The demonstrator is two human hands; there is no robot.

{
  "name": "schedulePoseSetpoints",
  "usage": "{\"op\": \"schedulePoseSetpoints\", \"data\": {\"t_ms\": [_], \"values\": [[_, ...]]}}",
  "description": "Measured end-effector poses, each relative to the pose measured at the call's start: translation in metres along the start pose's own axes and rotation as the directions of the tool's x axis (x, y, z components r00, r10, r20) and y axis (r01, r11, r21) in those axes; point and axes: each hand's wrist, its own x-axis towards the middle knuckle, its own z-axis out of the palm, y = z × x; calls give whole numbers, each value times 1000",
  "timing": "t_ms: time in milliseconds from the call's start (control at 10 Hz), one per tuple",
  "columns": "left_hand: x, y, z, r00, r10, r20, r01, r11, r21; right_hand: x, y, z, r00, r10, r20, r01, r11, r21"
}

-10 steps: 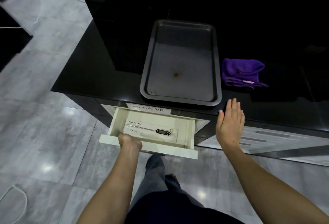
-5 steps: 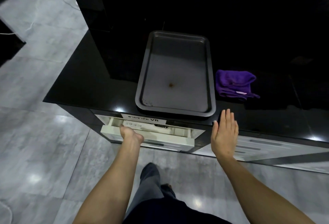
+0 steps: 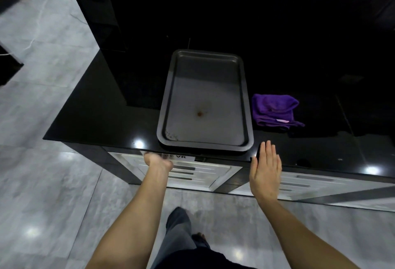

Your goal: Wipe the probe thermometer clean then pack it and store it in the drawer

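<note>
Black glossy desk (image 3: 102, 119) fills the upper half of the frame, carrying a grey metal tray (image 3: 205, 140) at centre and a folded purple cloth (image 3: 274, 109) just right of it, not touching. Drawer (image 3: 183, 159) under the tray's near edge sits flush with the white cabinet front; left hand (image 3: 157, 161) is pressed against its face at centre frame, fingers curled out of sight so can't tell its grip, and the thermometer is not visible. Right hand (image 3: 266, 172) is flat with fingers spread straight, grip empty, hovering at the desk's front edge right of the tray.
</note>
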Motion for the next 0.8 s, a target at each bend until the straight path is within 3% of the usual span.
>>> {"op": "schedulePoseSetpoints", "data": {"t_ms": [300,500,600,700,800], "values": [[-1,-2,-12,1000,-18,-16,18,1000,13,0,-2,-2,1000,-7,3,7,1000,-16],[-25,-21,-14,998,7,-56,4,981,194,2,1,-2,1000,2,28,-1,1000,-23],[-41,-50,-26,993,-117,11,102,903,418,1,-2,-6,1000,-20,22,20,1000,4],[-93,-103,-30,891,-407,202,62,551,832,15,5,-25,1000,-20,5,19,990,141],[-126,-122,-18,796,-493,352,-138,418,898,29,17,-43,994,-84,-67,94,981,172]]}}
